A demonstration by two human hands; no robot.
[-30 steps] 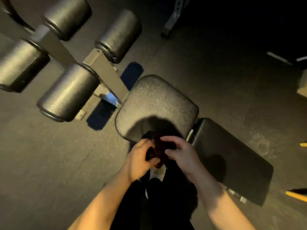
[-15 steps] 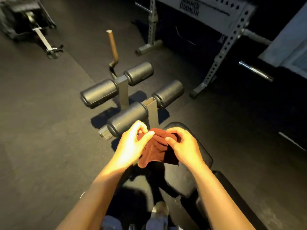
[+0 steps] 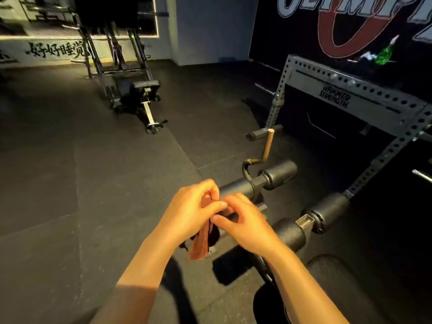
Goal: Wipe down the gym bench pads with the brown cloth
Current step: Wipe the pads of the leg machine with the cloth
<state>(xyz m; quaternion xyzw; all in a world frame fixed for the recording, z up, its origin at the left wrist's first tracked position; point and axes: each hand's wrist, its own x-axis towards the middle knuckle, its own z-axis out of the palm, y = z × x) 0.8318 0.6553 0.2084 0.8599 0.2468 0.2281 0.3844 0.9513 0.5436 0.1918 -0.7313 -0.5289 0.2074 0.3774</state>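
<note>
Head view. You held the brown cloth (image 3: 203, 239) in front of you with both hands, above the dark floor (image 3: 93, 183) and just left of the bench's foot end. Your left hand (image 3: 189, 212) had its fingers curled over the cloth's upper edge, thumb and fingertips pinching the fabric. Your right hand (image 3: 243, 224) met it there, thumb and forefinger nipping the same bunched top; the two hands touched at the fingertips. The cloth hung down between your wrists as a narrow, folded strip, its lower end loose and clear of any pad.

The bench seat pad (image 3: 346, 288) lay at lower right, partly behind your right forearm. Beyond your hands stood the roller pads: one near pad (image 3: 289, 235) just beside your right hand, one to its right (image 3: 327, 211), and a far pad (image 3: 279, 174) on the upper crossbar. A brown-gripped handle (image 3: 268, 146) rose behind them. A perforated rack frame (image 3: 350, 97) stood at right, and another machine (image 3: 138, 94) stood well apart at the rear left.
</note>
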